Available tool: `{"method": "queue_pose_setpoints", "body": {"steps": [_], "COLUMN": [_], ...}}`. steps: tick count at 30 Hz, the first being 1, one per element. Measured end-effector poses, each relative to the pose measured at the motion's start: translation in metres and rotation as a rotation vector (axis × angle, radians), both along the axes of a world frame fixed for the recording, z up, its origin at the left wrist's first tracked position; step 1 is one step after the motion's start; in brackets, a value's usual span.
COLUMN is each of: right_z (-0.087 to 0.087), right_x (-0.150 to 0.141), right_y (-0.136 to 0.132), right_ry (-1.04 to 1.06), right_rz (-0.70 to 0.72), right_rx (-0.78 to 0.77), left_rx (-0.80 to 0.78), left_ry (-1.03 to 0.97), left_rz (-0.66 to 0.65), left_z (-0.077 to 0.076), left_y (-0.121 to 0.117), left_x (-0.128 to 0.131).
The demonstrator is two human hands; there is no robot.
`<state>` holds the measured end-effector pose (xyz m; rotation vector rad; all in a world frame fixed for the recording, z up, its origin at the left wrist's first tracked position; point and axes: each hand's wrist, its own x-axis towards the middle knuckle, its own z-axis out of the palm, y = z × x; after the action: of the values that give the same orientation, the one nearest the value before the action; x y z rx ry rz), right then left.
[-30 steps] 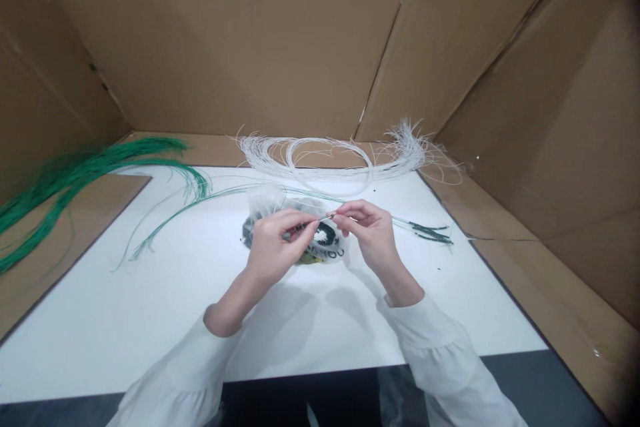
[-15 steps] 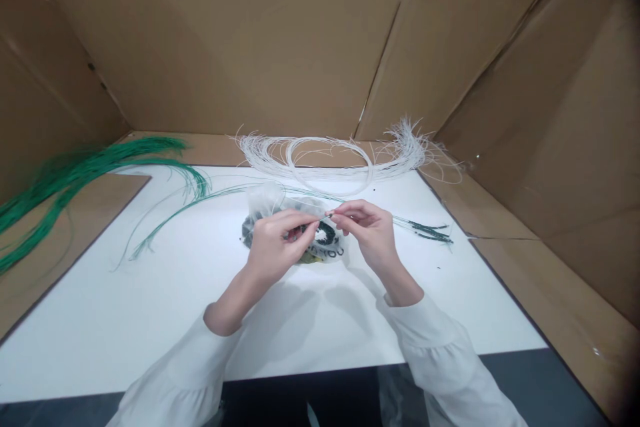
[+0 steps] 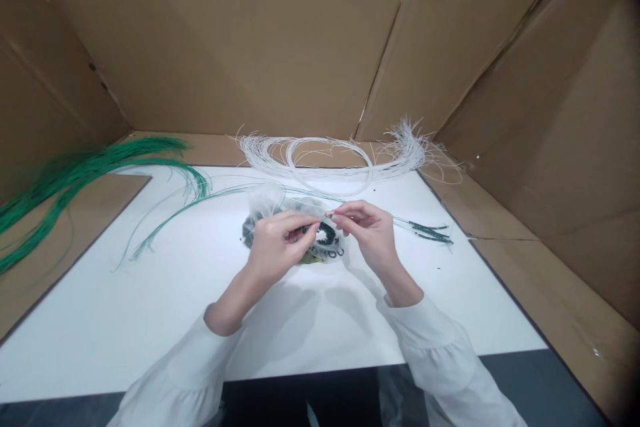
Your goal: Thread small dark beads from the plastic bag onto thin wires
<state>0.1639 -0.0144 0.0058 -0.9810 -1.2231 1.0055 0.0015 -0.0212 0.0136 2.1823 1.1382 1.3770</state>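
Pinch above a translucent white plastic bag point(image 3: 264, 197)

In the head view, the left hand point(image 3: 277, 240) and right hand point(image 3: 369, 232) angle inward above the bag, fingers curled. The right thumb and forefinger pinch a tiny dark piece point(image 3: 329, 215); whether the left fingertips, nearly together, grip anything cannot be told.

Left hand point(image 3: 277, 237) and right hand point(image 3: 369, 227) pinch a tiny piece point(image 3: 329, 215) above the bag point(image 3: 265, 197). White strands point(image 3: 393, 166) lie behind the bag; green bundle point(image 3: 93, 173), left.
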Motion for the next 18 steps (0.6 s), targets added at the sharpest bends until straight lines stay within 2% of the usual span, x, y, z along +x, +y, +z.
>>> {"method": "queue_pose_setpoints", "body": {"steps": [18], "right_z": [0.0031], "right_x": [-0.0008], "right_y": [-0.0005], "right_ry": [-0.009], "right_rz": [-0.014], "right_rx": [0.0], "left_rx": [0.004], "left_ry": [0.001], "left_rz": [-0.002], "left_z": [-0.0008], "left_y": [0.0002], "left_x": [-0.0001]}}
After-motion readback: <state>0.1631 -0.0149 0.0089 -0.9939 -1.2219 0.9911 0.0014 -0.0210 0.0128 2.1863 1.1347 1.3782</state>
